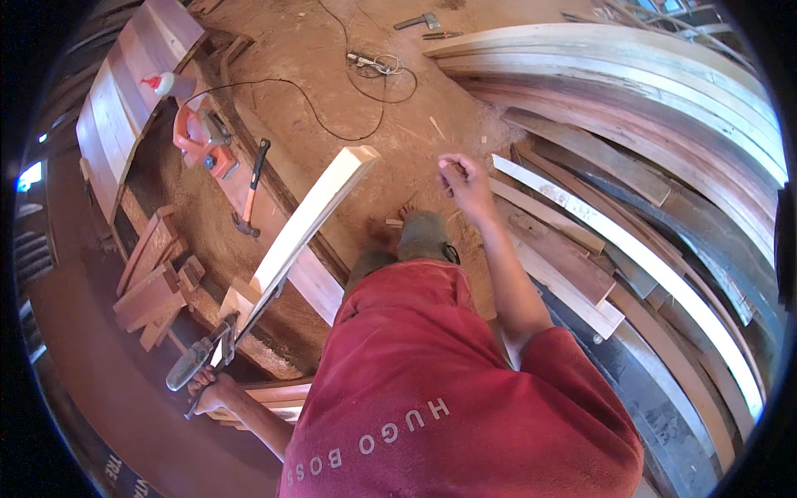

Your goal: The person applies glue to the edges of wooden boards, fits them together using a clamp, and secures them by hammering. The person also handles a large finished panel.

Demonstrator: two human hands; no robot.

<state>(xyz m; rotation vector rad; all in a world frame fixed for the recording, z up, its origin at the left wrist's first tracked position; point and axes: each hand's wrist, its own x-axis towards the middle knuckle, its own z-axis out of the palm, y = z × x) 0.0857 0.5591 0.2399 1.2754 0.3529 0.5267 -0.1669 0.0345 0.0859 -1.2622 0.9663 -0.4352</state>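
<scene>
At the lower left, my left hand is closed round the bar of a bar clamp, which has a grey handle. The clamp sits at the near end of a long pale wooden board. A small wood block lies against the board by the clamp's jaw. The board slants away from me, its far end raised beyond the bench edge. My right hand hovers to the right of that far end, touching nothing. Its fingers are loosely bent and apart, with nothing visible in them.
On the bench lie a claw hammer, an orange power planer, a red-tipped glue bottle and wood offcuts. A joined wood panel leans left. Long planks are stacked right. A cord crosses the floor.
</scene>
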